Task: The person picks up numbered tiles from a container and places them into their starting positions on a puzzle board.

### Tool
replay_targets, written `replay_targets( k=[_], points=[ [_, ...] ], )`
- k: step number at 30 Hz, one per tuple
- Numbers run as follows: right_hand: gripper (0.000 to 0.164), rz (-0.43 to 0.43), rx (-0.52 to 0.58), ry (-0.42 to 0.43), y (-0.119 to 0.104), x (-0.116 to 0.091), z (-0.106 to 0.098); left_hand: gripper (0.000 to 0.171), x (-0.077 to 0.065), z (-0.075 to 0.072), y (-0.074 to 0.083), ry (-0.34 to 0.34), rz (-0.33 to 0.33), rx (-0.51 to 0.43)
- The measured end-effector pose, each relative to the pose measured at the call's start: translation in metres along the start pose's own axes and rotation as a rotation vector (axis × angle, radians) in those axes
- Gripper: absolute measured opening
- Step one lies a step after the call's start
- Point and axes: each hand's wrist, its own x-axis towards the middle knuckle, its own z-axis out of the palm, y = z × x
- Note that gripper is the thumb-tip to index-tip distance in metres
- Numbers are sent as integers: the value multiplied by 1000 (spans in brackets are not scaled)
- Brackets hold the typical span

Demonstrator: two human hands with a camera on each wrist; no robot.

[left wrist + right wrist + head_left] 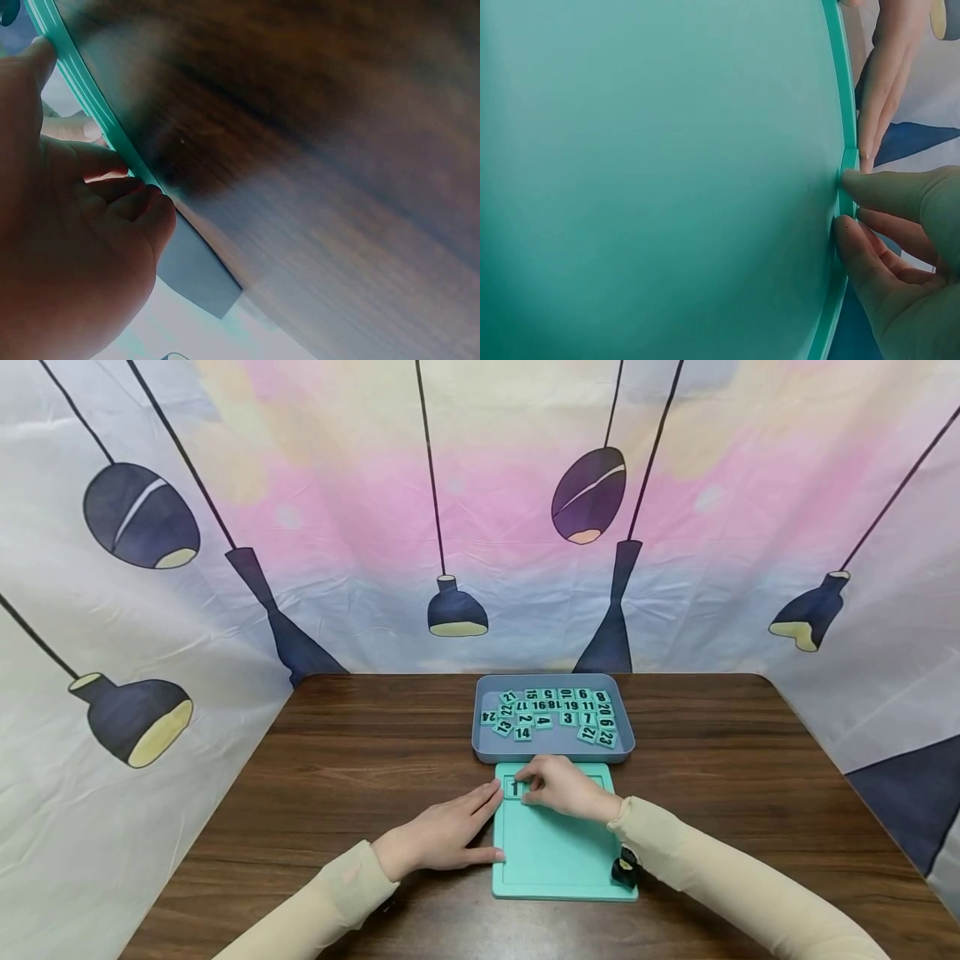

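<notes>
1. Pinching the tile marked 1 (513,788) between thumb and fingers of the right hand (564,787), at the far left corner of the green board (555,852); hard to tell whether pressed fully flat.
2. Touching the board's left edge with the left hand (446,833), gripping nothing, with fingers nearly straight and thumb spread toward the near end.
3. Wearing a small black device (625,867) below the right wrist, over the board's near right corner.
4. Bordered at the board's far edge by a blue-grey tray (547,745).
5. Strewn inside the tray with loose numbered tiles (567,718), some sideways or upside down.
6. Carried, board and tray alike, on a dark brown wooden counter (337,760).
7. Backed by a pastel cloth (345,510) printed with dark hanging lamps (458,610).
</notes>
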Motion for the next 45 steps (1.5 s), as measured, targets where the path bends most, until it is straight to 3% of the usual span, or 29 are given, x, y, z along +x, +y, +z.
replay_targets(
  k=[21,30,37,45],
  points=[
    [27,27,-79,72,-2,4,4,88,0,-1,0,-8,2,-15],
    [25,7,-75,57,-3,2,1,86,-1,-1,1,-10,-1,-19],
    [28,6,-11,46,-4,-1,-25,87,0,-1,2,-5,-9,-5],
    [29,91,33,89,-8,11,-80,88,0,-1,1,-11,-8,-7]
  ],
)
